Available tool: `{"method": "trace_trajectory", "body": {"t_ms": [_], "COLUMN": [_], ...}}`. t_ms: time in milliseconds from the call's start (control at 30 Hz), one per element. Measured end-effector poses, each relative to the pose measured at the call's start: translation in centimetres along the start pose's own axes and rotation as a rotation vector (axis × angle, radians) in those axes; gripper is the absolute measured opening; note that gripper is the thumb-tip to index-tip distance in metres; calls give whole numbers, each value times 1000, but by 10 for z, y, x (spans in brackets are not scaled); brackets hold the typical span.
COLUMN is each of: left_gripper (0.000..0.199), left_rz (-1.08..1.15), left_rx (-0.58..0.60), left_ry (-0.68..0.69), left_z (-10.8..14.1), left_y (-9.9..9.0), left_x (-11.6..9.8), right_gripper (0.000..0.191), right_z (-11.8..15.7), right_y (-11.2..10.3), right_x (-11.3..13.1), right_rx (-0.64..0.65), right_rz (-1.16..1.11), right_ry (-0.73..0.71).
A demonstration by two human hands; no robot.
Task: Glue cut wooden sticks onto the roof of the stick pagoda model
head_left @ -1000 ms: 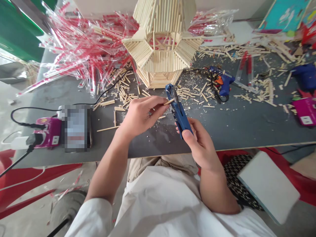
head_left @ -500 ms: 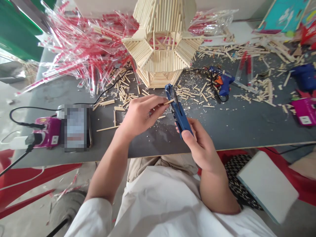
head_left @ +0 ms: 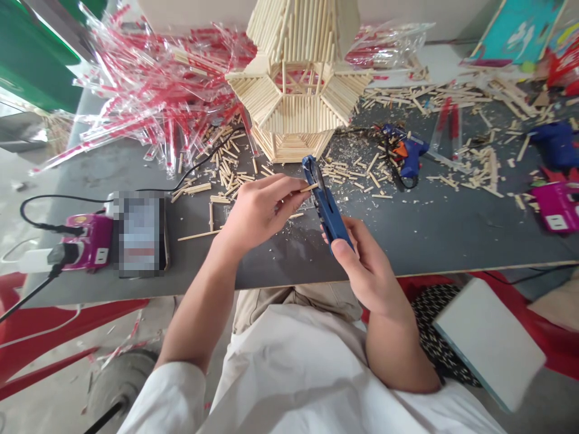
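My left hand (head_left: 262,208) pinches a short thin wooden stick (head_left: 309,187) between thumb and fingertips. The stick's end lies at the side of a blue hand cutter (head_left: 332,208), near its jaws. My right hand (head_left: 368,265) is wrapped round the cutter's handles, which point down toward me. The cutter's head is up and to the left; whether its blade touches the stick I cannot tell. Just behind the hands stands a tiered tower (head_left: 301,111) built of pale wooden sticks.
Cut stick pieces (head_left: 230,166) litter the dark table (head_left: 280,265). Red-and-clear plastic wrappers (head_left: 149,90) heap up at the back left. A blue glue gun (head_left: 411,158) lies right of the tower. At left are a purple power socket (head_left: 93,241) and a phone (head_left: 140,235).
Both hands, the stick and the cutter keep almost the same place. Only a slight shift of the camera shows.
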State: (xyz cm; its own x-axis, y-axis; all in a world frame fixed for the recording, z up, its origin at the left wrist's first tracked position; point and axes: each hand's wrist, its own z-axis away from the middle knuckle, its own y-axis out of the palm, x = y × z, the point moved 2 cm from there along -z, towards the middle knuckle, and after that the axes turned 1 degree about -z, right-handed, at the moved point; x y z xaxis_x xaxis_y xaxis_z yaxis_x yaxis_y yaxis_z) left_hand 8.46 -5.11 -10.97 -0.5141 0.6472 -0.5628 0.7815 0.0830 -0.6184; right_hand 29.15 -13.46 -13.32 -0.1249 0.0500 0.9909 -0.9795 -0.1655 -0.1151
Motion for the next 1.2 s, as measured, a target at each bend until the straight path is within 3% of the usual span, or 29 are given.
{"method": "trace_trajectory", "body": {"t_ms": [367, 1200], "left_gripper": [15, 17], "left_rz": [19, 4], "left_rx": [5, -1], "left_ry": [2, -57], "left_z": [-1, -1], "left_y": [-1, 1], "left_x": [0, 8], "right_gripper": [44, 44], "right_z": [0, -8], "right_y": [4, 5], "right_x": [0, -4], "right_rx": [-4, 12], "right_rz": [98, 70], "right_ry": [-4, 21]}}
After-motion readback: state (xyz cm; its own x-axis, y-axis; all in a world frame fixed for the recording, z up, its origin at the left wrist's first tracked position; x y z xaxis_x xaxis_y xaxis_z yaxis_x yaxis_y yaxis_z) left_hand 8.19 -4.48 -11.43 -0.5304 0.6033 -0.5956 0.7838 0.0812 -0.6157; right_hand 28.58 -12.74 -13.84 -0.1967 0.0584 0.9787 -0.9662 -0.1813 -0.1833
